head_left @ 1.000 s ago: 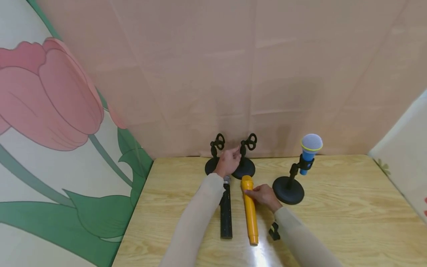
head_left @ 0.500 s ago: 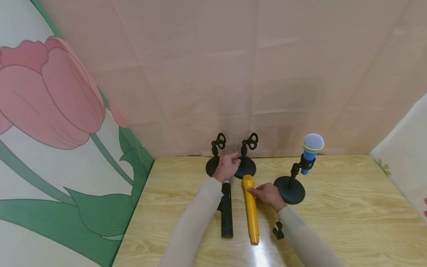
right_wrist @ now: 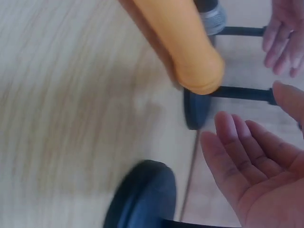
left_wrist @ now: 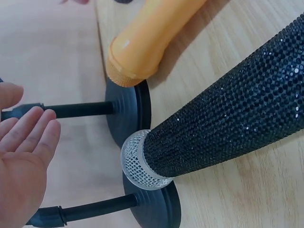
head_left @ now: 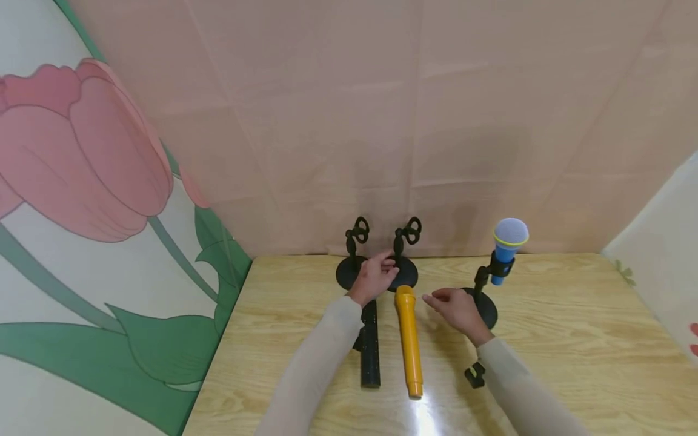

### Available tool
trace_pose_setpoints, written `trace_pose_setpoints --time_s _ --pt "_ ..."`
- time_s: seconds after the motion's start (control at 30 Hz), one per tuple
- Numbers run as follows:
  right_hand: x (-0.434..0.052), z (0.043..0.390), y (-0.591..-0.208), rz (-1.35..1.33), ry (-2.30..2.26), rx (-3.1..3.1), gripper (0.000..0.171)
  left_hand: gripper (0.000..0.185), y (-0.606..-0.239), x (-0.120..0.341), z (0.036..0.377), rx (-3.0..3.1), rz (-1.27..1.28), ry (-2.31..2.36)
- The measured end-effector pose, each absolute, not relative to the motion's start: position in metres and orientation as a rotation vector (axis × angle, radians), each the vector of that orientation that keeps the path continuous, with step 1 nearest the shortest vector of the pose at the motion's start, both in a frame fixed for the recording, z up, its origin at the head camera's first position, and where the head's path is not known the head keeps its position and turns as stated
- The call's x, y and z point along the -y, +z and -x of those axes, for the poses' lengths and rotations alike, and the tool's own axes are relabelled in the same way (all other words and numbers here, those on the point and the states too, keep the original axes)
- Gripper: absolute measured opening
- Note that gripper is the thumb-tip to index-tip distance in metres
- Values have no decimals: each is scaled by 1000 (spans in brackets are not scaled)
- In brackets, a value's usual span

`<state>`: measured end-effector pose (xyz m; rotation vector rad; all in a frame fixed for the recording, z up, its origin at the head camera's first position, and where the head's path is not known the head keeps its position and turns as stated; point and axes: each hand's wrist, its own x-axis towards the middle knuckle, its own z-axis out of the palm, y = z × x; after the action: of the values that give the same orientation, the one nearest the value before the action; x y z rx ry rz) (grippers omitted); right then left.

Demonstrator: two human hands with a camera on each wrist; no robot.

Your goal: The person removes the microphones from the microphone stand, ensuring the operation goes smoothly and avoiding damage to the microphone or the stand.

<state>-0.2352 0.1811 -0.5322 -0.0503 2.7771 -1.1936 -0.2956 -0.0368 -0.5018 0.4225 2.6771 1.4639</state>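
Note:
A yellow microphone (head_left: 408, 339) and a black glittery microphone (head_left: 369, 351) lie side by side on the wooden table (head_left: 572, 339). My right hand (head_left: 451, 304) hovers open just right of the yellow one's head and touches nothing. In the right wrist view its palm (right_wrist: 256, 175) faces the yellow microphone (right_wrist: 187, 47). My left hand (head_left: 377, 274) is open by the pole of the right empty black stand (head_left: 406, 242). The left wrist view shows its straight fingers (left_wrist: 28, 147) beside that pole, above the black microphone's mesh head (left_wrist: 137, 164).
A second empty black stand (head_left: 353, 239) is at the back, left of the first. A blue microphone with a grey head (head_left: 508, 239) sits in a third stand (head_left: 482, 284) on the right. A pink cloth wall runs behind the table.
My right hand has let go of the yellow microphone and moved right, opening. My left hand has stayed by the empty stands, its fingers now straighter.

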Motion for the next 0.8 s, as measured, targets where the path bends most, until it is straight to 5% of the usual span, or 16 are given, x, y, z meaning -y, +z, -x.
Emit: trace_pose_setpoints --time_s 0.8 --pt "-223 203 -475 191 -1363 -3082 35 39 -483 9 274 -2514 -656 1577"
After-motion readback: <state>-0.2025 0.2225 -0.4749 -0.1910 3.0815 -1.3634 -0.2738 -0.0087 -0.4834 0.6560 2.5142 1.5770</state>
